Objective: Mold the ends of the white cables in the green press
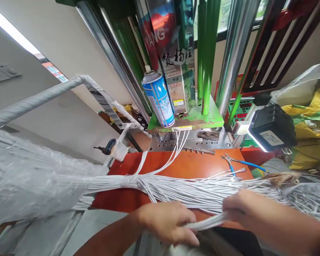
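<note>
Two hands (168,220) (244,208) grip white cables (206,223) beside a larger bundle (186,190), its left part inside plastic wrap (37,174).

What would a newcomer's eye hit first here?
Probably the thick spread of white cables across the orange-red board, with a smaller bunch at the near edge in the grip of the left hand and right hand. Next, likely the blue-and-white spray can on the green plate behind the board, and the lit black lamp at right.
</note>
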`<state>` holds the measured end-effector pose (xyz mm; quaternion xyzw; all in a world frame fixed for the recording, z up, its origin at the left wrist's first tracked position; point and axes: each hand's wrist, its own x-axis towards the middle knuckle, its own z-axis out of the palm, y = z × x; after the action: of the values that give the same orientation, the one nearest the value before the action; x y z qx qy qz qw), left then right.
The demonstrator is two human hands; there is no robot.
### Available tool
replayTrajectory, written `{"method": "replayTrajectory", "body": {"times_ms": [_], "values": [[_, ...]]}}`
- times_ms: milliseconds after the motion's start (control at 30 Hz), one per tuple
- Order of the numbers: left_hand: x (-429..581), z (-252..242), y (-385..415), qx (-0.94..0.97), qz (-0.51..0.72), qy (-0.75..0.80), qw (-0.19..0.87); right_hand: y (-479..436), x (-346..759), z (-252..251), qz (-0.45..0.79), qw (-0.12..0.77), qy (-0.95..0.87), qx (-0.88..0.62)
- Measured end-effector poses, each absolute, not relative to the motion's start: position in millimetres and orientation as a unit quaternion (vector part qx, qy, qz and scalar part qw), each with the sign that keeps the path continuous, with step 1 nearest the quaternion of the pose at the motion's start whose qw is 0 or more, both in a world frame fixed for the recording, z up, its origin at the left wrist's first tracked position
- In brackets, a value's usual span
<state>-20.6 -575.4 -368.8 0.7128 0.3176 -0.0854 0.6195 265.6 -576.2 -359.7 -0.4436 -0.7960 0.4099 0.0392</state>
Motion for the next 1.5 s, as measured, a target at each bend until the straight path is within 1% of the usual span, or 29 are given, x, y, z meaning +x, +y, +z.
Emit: {"method": "replayTrajectory", "body": {"times_ms": [67, 133, 233, 333, 367, 433, 467, 567, 600, 667, 700, 733, 800, 833, 867, 900, 933, 1067, 1133, 1300, 1500], "values": [[-9, -385, -584, 0.628, -0.090, 0.306, 0.710, -585, 255, -370, 0.448, 0.014, -0.786, -0.425], [0, -400, -586, 0.531, -0.034, 0.347, 0.773, -581, 246, -378, 0.442, 0.024, -0.780, -0.441], [5, -417, -582, 0.443, 0.049, 0.400, 0.801, -564, 244, -387, 0.383, 0.079, -0.776, -0.495], [10, -423, -575, 0.423, 0.088, 0.375, 0.820, -548, 245, -391, 0.479, 0.104, -0.753, -0.439], [14, -423, -572, 0.415, 0.099, 0.368, 0.826, -543, 243, -391, 0.495, 0.137, -0.735, -0.442], [23, -418, -563, 0.402, 0.136, 0.376, 0.824, -534, 235, -393, 0.461, 0.232, -0.704, -0.488], [28, -414, -556, 0.399, 0.155, 0.386, 0.817, -528, 231, -395, 0.441, 0.264, -0.700, -0.496], [37, -400, -526, 0.405, 0.192, 0.407, 0.796, -509, 219, -405, 0.439, 0.301, -0.713, -0.456], [37, -397, -513, 0.409, 0.207, 0.407, 0.790, -502, 217, -410, 0.421, 0.324, -0.709, -0.465], [31, -398, -489, 0.415, 0.227, 0.402, 0.784, -487, 216, -425, 0.307, 0.384, -0.693, -0.527], [28, -402, -478, 0.416, 0.235, 0.402, 0.781, -482, 216, -433, 0.233, 0.386, -0.697, -0.558], [24, -407, -470, 0.415, 0.241, 0.407, 0.777, -478, 216, -440, 0.164, 0.358, -0.714, -0.579], [19, -421, -462, 0.410, 0.247, 0.419, 0.772, -476, 215, -452, 0.064, 0.248, -0.760, -0.597], [18, -427, -461, 0.409, 0.256, 0.423, 0.767, -477, 215, -456, 0.036, 0.194, -0.776, -0.599], [18, -432, -461, 0.409, 0.266, 0.427, 0.761, -479, 216, -458, 0.019, 0.158, -0.785, -0.598], [19, -435, -463, 0.412, 0.271, 0.432, 0.755, -481, 217, -459, 0.016, 0.141, -0.793, -0.592], [20, -438, -465, 0.418, 0.276, 0.437, 0.747, -483, 219, -459, 0.025, 0.144, -0.799, -0.583], [22, -439, -469, 0.444, 0.307, 0.459, 0.705, -487, 229, -460, 0.107, 0.218, -0.780, -0.577], [21, -439, -469, 0.462, 0.305, 0.464, 0.691, -488, 231, -461, 0.130, 0.234, -0.768, -0.581], [19, -440, -469, 0.494, 0.235, 0.472, 0.692, -489, 225, -462, 0.117, 0.225, -0.802, -0.541], [23, -435, -469, 0.471, 0.241, 0.471, 0.706, -489, 218, -462, 0.094, 0.208, -0.822, -0.522]]}}
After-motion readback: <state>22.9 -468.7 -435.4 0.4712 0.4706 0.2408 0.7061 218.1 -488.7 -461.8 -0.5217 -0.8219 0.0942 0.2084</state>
